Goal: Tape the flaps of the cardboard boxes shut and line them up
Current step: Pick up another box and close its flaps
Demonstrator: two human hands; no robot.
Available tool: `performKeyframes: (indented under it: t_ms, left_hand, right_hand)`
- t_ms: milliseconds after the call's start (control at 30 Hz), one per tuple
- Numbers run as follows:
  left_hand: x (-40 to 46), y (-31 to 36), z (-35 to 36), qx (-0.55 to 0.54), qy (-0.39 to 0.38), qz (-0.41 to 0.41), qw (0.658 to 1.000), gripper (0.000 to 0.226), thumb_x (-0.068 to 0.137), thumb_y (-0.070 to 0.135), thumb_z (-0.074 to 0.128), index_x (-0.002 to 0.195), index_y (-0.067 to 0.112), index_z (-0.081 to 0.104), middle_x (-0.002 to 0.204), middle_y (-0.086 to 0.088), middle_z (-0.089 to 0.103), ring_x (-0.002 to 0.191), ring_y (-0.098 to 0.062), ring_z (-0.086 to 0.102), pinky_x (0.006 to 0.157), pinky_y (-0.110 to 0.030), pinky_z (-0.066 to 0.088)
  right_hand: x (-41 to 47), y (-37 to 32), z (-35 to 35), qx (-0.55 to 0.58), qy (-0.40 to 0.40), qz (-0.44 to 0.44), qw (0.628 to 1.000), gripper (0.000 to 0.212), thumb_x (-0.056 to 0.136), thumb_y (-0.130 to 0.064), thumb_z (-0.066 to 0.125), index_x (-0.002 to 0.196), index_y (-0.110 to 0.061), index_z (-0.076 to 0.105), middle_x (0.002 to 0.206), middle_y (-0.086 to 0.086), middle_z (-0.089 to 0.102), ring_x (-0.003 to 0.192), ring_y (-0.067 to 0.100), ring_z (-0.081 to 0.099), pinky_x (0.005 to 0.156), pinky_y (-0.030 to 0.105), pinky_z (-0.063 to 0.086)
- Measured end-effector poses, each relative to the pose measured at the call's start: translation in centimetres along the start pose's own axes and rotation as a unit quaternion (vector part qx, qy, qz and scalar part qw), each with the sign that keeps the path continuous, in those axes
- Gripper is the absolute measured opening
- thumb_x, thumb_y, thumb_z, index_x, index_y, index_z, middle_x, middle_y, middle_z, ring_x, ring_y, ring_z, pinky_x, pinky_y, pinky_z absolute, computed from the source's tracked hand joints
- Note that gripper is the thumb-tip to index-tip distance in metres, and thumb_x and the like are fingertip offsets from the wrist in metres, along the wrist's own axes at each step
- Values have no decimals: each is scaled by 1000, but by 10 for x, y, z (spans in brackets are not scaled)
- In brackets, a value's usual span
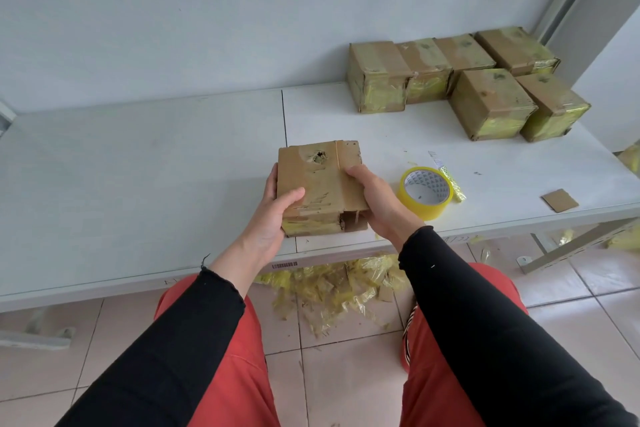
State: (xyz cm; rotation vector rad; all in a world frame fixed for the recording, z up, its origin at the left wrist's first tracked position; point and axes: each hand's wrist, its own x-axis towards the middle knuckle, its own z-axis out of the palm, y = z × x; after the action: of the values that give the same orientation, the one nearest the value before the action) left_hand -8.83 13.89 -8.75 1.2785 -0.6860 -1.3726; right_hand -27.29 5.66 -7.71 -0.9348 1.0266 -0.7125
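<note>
right now both hands are on one box (320,184) at the near edge of the white table (138,166). left hand (277,208) grips its left side, thumb laid across the top, the other fingers wrapped round the far side out of sight. right hand (375,198) holds the right side, fingers curled over the top flap, pressing it down. near end of the box is open at the right, a dark gap showing, and old yellow tape clings to the lower front. there is a ragged hole in the top near the far edge.

just right of the right hand lies a yellow tape roll (426,191), flat on the table. a cardboard scrap (559,200) sits further right. six taped boxes (460,80) stand together in the far right corner, touching. yellow tape scraps (332,288) litter the floor under the table.
</note>
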Motion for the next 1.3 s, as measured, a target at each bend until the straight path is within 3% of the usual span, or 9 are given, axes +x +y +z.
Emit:
performKeyframes:
  t_ms: [200,333,400,467,633,800,967,1067,1300]
  left_hand:
    - [-3,-3,4,-23,4,24,999,76,92,17,69,154,46,36,137,3,68,129,-25,62,113,-59,44]
    - [-8,-3,9,-7,5,34,999,76,95,19,67,156,46,32,139,6,65,130,-22,61,115,-56,42]
    - [-10,-2,12,23,8,36,999,85,92,27,70,159,49,22,141,13,63,129,-14,60,117,-50,40]
    - [-11,-4,15,49,10,41,998,86,97,28,68,160,52,14,144,18,59,125,-4,60,120,-43,37]
    - [-6,-3,17,72,15,53,996,89,89,36,70,160,48,16,152,10,51,137,-12,51,119,-42,37]
    - [3,3,18,-3,61,35,998,71,81,36,74,142,29,38,131,-4,64,121,-25,66,97,-47,58]
    - [6,2,24,-40,67,13,997,69,87,42,71,147,32,38,138,-2,64,127,-25,62,108,-57,49]
    - [8,3,26,-13,44,-2,999,78,100,39,63,163,42,17,145,10,60,133,-17,58,116,-50,43]
    - [17,5,31,41,48,21,998,53,106,25,56,155,34,37,133,5,69,119,-16,68,100,-45,57]
  right_hand:
    - [-3,11,6,-133,97,-89,982,45,97,-53,62,133,-26,62,155,-2,42,135,22,49,106,47,50]
    - [-12,13,8,-43,60,-91,993,43,101,-46,60,141,-31,57,136,-3,63,115,8,67,81,23,58]
    - [-11,17,9,-46,63,-104,992,61,104,-39,57,159,-31,32,130,-25,56,100,-19,63,73,6,51]
    - [-10,20,11,-40,56,-107,992,58,108,-33,50,161,-26,27,140,-25,49,96,-26,58,75,3,50]
    - [-16,22,26,-35,-21,-76,996,61,104,-56,42,159,-32,34,160,-6,43,144,10,43,120,42,37]
    - [-16,23,25,-38,-22,-90,995,38,107,-35,47,144,-36,52,131,-8,70,119,11,67,87,25,57]
    - [-13,26,26,-26,-30,-68,997,41,108,-40,42,148,-35,48,136,-6,67,126,14,63,104,40,50]
    - [-9,26,23,-16,-37,-50,998,50,108,-43,42,157,-31,38,148,-5,58,138,14,53,120,46,37]
    - [-5,17,25,-4,-13,-68,998,33,110,-31,45,138,-21,59,128,5,72,119,24,68,104,51,53]
